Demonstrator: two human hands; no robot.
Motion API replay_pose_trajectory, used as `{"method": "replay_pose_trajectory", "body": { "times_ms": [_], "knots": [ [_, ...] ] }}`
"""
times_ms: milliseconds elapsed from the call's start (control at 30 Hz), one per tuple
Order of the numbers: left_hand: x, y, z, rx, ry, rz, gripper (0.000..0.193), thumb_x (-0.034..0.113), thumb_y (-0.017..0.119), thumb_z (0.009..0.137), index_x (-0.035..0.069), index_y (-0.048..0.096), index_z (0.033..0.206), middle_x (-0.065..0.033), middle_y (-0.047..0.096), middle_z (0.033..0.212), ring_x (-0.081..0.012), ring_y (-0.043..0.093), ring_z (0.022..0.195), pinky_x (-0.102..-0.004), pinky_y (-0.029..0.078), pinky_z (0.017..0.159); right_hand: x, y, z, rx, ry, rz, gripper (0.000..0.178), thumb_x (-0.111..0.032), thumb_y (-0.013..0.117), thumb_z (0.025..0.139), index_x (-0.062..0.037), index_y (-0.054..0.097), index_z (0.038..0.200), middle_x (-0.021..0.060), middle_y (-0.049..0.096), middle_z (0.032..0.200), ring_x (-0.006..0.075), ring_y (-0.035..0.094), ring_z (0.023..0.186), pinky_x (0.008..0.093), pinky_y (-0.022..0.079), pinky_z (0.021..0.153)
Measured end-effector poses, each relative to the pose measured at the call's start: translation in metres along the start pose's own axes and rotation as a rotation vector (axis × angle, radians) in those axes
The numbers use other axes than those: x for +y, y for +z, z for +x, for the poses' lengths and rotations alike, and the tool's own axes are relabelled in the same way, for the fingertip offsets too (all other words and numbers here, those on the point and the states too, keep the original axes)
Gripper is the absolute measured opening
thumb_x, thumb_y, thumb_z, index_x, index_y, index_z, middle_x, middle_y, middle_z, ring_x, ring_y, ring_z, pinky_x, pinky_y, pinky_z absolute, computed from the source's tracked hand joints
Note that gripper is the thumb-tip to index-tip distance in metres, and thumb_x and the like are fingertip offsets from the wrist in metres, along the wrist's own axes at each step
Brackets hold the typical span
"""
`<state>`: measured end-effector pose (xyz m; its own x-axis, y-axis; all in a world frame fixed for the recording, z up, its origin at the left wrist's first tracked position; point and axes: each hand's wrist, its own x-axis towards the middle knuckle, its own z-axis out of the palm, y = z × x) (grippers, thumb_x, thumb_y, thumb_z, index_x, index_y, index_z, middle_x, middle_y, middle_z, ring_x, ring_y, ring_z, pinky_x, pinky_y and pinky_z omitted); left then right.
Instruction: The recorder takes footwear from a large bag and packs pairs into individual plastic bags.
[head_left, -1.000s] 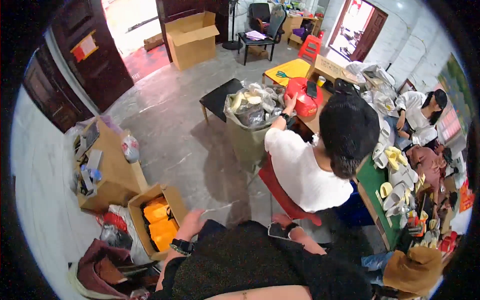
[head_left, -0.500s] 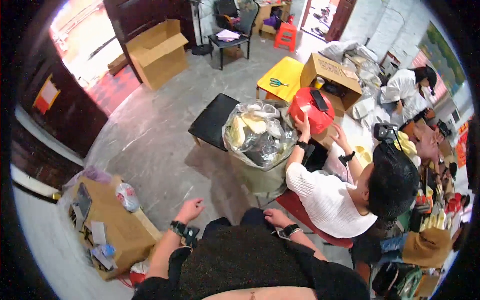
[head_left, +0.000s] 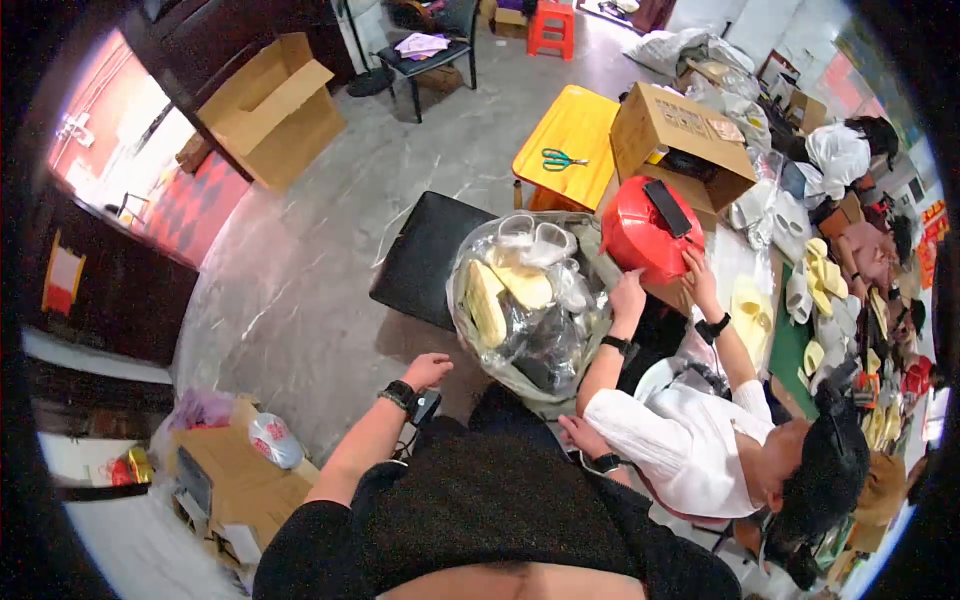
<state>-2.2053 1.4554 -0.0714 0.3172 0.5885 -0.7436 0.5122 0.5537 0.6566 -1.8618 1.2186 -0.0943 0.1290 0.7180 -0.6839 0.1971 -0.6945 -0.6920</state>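
Observation:
My left hand (head_left: 428, 371) is held out in front of my body, fingers loosely curled with nothing in them. Closer to the co-worker's sleeve, my right hand (head_left: 585, 438) hangs low with its fingers somewhat apart, holding nothing. Ahead of both hands is a large sack lined with clear plastic (head_left: 560, 375), holding pale yellow slippers (head_left: 487, 305) and white slippers (head_left: 552, 245). A seated co-worker in a white top (head_left: 660, 425) has both hands at a red, rounded, shiny thing (head_left: 640, 235), on which a black phone (head_left: 667, 208) lies.
A black stool (head_left: 425, 260) stands left of the sack. Scissors (head_left: 564, 160) lie on a yellow table (head_left: 560, 125) beside a cardboard box (head_left: 680, 130). An open carton (head_left: 270, 110) is by the doorway, another carton (head_left: 250, 470) at lower left. Slippers and people crowd the right.
My view has moved forward, bringing the sack and co-worker nearer. My left hand has moved up and right, and my right hand is now beside the co-worker's sleeve.

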Motion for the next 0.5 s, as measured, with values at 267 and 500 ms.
{"method": "replay_pose_trajectory", "body": {
  "times_ms": [267, 500],
  "knots": [
    [-0.036, -0.107, 0.159, 0.23, -0.047, 0.186, 0.069, 0.048, 0.052, 0.089, -0.006, 0.047, 0.132, -0.0228, 0.05, 0.134, -0.0337, 0.045, 0.128, -0.038, 0.033, 0.106, -0.059, 0.032, 0.037, -0.21, 0.374, 0.314, 0.083, -0.06, 0.056, 0.087, -0.0113, 0.021, 0.144, 0.0074, 0.049, 0.125, 0.0214, 0.054, 0.1, 0.0353, 0.048, 0.078],
    [0.018, -0.119, 0.283, 0.318, -0.107, 0.011, 0.11, 0.07, 0.056, 0.077, -0.007, 0.016, 0.146, -0.0263, 0.029, 0.148, -0.0353, 0.033, 0.136, -0.0382, 0.028, 0.109, -0.075, 0.046, 0.047, 0.5, 0.436, 0.747, 0.051, -0.04, 0.061, 0.089, -0.0099, 0.04, 0.124, 0.0098, 0.051, 0.109, 0.0223, 0.055, 0.092, 0.0421, 0.051, 0.071]
  ]
}}
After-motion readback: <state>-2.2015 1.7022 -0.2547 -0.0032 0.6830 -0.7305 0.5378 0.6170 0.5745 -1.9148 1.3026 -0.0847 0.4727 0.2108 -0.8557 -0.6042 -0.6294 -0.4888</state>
